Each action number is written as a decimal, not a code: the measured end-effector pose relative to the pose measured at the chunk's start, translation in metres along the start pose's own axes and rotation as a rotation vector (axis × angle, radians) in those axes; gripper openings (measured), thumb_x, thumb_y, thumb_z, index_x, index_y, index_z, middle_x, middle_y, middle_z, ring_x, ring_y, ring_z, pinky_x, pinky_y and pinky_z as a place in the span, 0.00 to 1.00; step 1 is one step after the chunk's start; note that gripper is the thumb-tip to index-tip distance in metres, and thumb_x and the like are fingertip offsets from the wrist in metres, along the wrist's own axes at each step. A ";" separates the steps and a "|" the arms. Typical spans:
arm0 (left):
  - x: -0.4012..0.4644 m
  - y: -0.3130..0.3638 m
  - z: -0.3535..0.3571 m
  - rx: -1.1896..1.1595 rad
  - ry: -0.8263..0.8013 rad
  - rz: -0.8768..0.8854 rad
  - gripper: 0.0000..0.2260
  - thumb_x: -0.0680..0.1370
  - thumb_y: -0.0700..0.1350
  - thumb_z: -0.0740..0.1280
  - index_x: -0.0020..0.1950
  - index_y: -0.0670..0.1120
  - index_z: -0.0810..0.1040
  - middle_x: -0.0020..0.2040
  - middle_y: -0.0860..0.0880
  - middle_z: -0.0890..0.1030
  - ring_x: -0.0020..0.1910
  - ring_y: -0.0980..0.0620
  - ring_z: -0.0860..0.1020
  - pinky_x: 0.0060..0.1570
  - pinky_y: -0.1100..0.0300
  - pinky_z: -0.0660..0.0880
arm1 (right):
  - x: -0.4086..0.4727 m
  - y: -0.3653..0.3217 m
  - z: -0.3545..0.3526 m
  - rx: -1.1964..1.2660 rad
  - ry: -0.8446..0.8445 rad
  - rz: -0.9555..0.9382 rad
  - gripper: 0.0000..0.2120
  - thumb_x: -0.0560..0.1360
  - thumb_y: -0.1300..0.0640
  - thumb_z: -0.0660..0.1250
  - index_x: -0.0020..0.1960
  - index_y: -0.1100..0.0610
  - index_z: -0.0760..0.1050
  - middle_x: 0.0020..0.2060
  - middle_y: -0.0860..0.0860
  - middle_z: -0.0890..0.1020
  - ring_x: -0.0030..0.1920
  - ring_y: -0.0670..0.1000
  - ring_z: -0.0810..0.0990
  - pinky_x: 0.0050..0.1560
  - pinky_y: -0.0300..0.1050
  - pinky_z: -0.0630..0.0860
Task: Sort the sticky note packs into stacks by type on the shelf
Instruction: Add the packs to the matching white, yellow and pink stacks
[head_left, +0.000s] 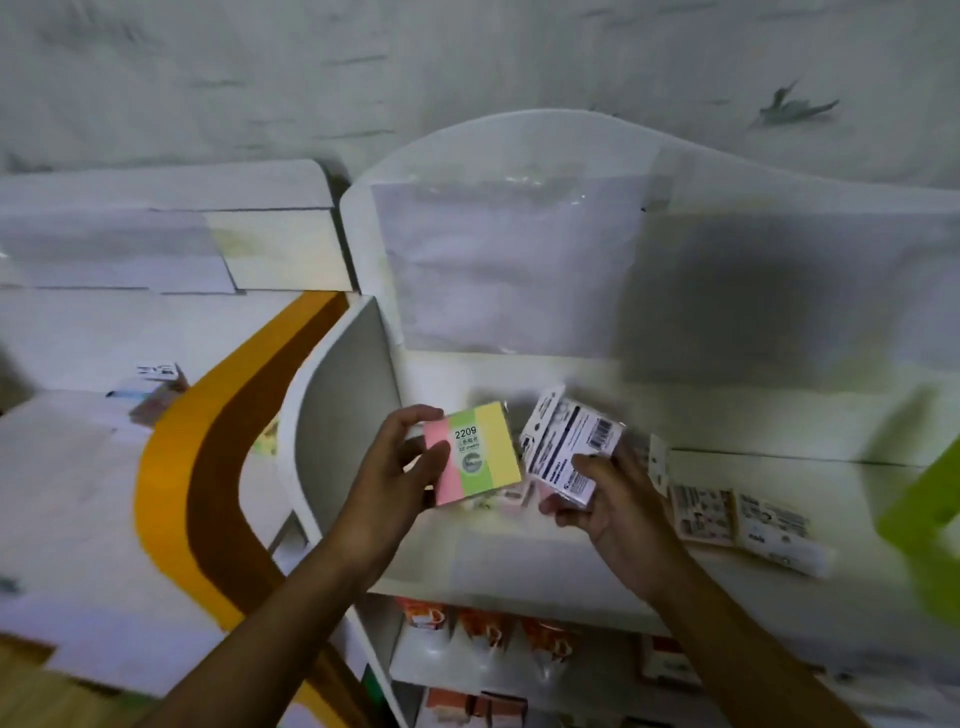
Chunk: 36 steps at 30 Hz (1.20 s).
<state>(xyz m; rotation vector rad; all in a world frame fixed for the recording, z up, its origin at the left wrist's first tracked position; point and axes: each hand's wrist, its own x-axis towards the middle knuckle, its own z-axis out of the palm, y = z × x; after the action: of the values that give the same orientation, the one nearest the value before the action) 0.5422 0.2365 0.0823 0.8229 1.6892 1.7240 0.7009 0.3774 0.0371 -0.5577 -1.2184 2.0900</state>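
Both bare hands hold packs above the white shelf (571, 551). Left hand (395, 478) grips a square pink, green and yellow paper block (475, 452) (printed 2209). Right hand (608, 499) is closed around a white barcoded pack (569, 447).

Striped pack (475, 453): pink, green, yellow vertical bands, black "2209" print on the green band. Second pack (569, 453): white label side, black text, black barcode, pink edge low down. Flat packs on shelf (748, 519): white and tan backs with black print. Shelf (519, 551): white. Divider panel (343, 415): grey face, white edge. Left surface (72, 467): white with curved orange and brown bands. Lime green object (924, 499) at right edge. Lower shelf packs (483, 623): orange and white.
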 end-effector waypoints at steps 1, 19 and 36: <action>-0.005 0.008 -0.009 0.012 -0.004 0.025 0.08 0.81 0.40 0.60 0.58 0.47 0.76 0.57 0.47 0.81 0.50 0.50 0.84 0.40 0.58 0.81 | -0.001 -0.004 0.014 0.031 -0.017 -0.026 0.17 0.78 0.65 0.58 0.67 0.62 0.65 0.54 0.67 0.80 0.31 0.59 0.82 0.29 0.47 0.77; -0.113 0.061 -0.275 -0.008 0.056 0.133 0.12 0.80 0.38 0.63 0.54 0.50 0.83 0.57 0.50 0.83 0.54 0.48 0.82 0.49 0.51 0.82 | -0.089 0.039 0.313 0.105 -0.272 -0.268 0.14 0.65 0.58 0.69 0.50 0.53 0.84 0.53 0.59 0.84 0.48 0.56 0.85 0.47 0.44 0.82; -0.102 -0.016 -0.472 -0.017 0.249 -0.204 0.11 0.82 0.39 0.60 0.56 0.46 0.81 0.56 0.41 0.80 0.54 0.40 0.80 0.43 0.55 0.81 | -0.021 0.209 0.433 0.321 0.037 0.208 0.25 0.70 0.41 0.65 0.58 0.58 0.77 0.53 0.58 0.84 0.55 0.58 0.82 0.56 0.48 0.77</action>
<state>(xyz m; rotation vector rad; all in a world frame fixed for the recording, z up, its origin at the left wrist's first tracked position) 0.2446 -0.1438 0.0606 0.4237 1.8455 1.7514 0.3725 0.0268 0.0617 -0.5899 -0.8074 2.3772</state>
